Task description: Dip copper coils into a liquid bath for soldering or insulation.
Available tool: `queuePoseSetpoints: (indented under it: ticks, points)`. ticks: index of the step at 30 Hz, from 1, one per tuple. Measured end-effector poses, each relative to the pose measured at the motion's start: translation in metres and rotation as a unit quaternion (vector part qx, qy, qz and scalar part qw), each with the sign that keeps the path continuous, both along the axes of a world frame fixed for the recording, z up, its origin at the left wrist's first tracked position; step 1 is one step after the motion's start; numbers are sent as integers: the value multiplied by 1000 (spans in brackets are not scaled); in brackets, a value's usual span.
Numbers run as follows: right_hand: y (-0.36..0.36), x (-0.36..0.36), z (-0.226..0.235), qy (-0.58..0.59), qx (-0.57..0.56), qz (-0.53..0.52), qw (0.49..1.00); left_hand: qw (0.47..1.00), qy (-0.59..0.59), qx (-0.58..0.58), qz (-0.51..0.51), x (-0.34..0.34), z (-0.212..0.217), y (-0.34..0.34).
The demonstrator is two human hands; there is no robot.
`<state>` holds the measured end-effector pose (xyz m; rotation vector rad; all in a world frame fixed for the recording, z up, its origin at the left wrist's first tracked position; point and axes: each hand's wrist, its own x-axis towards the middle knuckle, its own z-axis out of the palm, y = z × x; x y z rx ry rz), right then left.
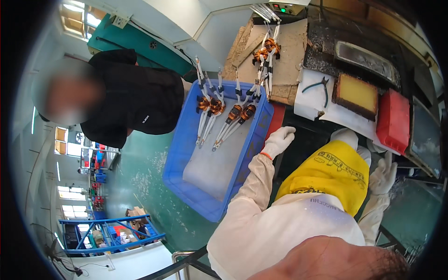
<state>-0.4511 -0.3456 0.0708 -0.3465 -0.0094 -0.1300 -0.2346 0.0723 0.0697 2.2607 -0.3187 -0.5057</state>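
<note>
My left hand [278,141], in a white glove with an orange band at the wrist, is loosely closed beside the right wall of a blue plastic bin [184,184]. Nothing shows in its fingers. My right hand [383,175], also gloved, is at the far right below a red plastic tray [393,122], fingers stretched and holding nothing visible. In the bin's far part lie several copper-wound ring coils [216,107] with long white-sleeved leads, over a pale sheet [210,163]. More copper coils [271,45] rest on a brown board on the bench.
Green-handled cutters [322,90] lie on white paper on the bench. A framed yellow block [357,94] sits beside the red tray. A person in a black shirt [140,93] stands left of the bin. A blue-framed rack [112,233] holds boxes at lower left.
</note>
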Motion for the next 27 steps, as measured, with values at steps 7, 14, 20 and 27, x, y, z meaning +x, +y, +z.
queuePoseSetpoints:
  ticks: [7,14,20,27]
  points:
    - [12,-16,-94,59,225,-9,973,998,-36,-47,30,80,0,-40]
    - [37,59,-10,122,302,135,936,990,-45,-129,-21,91,-12,-76]
    - [57,187,112,184,-92,185,961,990,-16,-137,-28,68,-28,-81]
    - [8,256,229,-295,100,189,931,977,106,-184,22,59,-12,-63]
